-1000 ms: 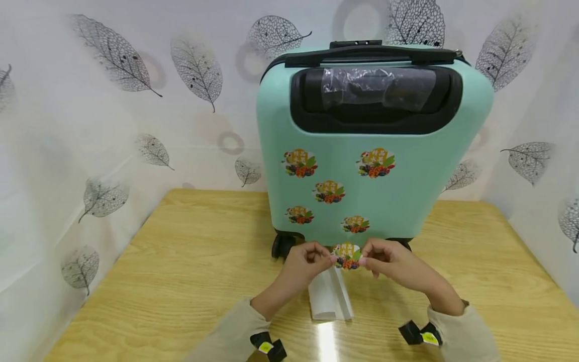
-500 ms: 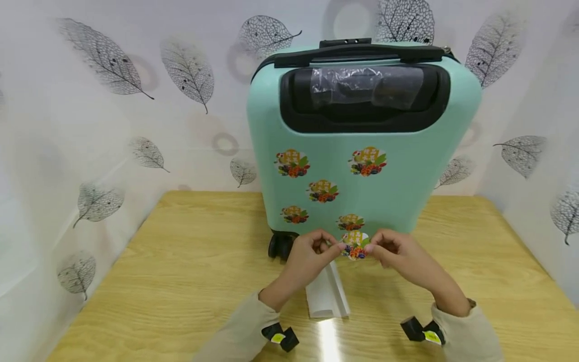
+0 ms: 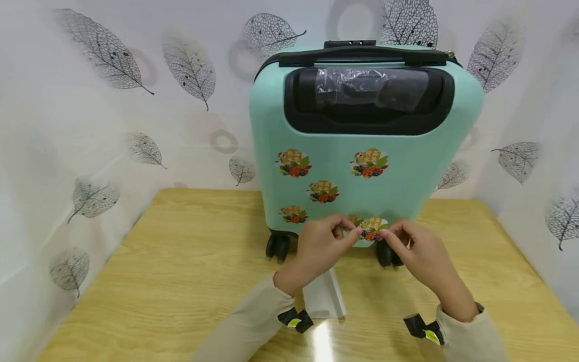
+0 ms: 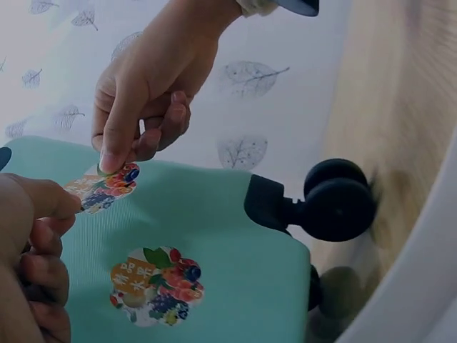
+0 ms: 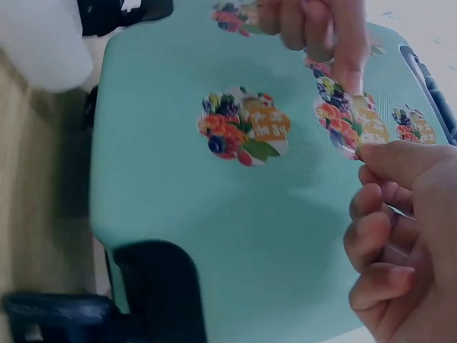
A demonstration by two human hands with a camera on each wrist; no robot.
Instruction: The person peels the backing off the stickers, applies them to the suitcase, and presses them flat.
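A mint-green suitcase (image 3: 398, 191) stands upright on the table, several round fruit stickers on its front, such as a stuck sticker (image 3: 323, 191) in the middle. My left hand (image 3: 318, 249) and right hand (image 3: 422, 256) pinch opposite edges of another fruit sticker (image 3: 373, 230), held before the suitcase's lower part. It partly covers the lower right stuck sticker (image 5: 243, 127), which shows whole in the right wrist view. Thumbs and forefingers do the pinching; the other fingers are curled. From these views I cannot tell whether the held sticker (image 4: 107, 189) touches the suitcase.
A folded white sheet (image 3: 323, 299) lies on the wooden table (image 3: 203, 251) below the hands. Black wheels (image 3: 278, 245) carry the suitcase. Behind it hangs a pale leaf-print backdrop (image 3: 194, 130). Clear plastic (image 3: 371, 88) wraps the suitcase's pull handle.
Both hands have moved up and to the right with the pinched sticker, from below the suitcase's bottom edge to in front of its lower part. The head view has shifted slightly.
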